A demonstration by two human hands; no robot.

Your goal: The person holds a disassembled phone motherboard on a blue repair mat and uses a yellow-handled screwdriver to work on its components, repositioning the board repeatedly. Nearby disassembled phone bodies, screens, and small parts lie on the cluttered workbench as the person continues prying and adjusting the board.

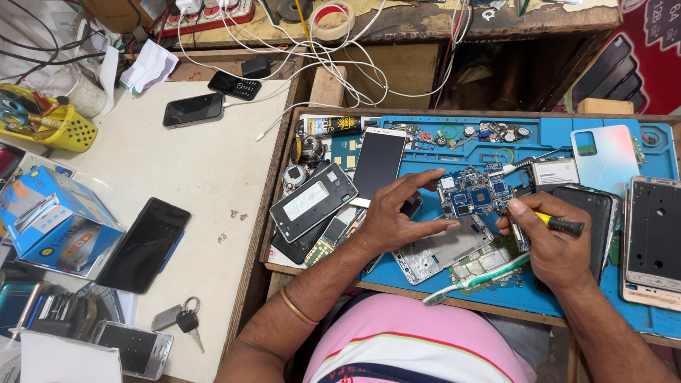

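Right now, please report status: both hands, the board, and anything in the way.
Left hand steadies the blue circuit board. Right hand holds a screwdriver, tip by the board. Phone frame and toothbrush lie close beneath.

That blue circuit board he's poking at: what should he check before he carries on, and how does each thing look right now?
1. Blue circuit board steadied: ok, the left hand rests its fingers at the board's edge.
2. Tool gripped: ok, the right hand holds a screwdriver with a yellow and black handle.
3. Tip on the right spot: cannot tell, the tip is hidden by the fingers.
4. Board supported: ok, it lies over a silver phone frame on the blue mat.
5. Loose small parts clear: not ok, a toothbrush and another board crowd close by.
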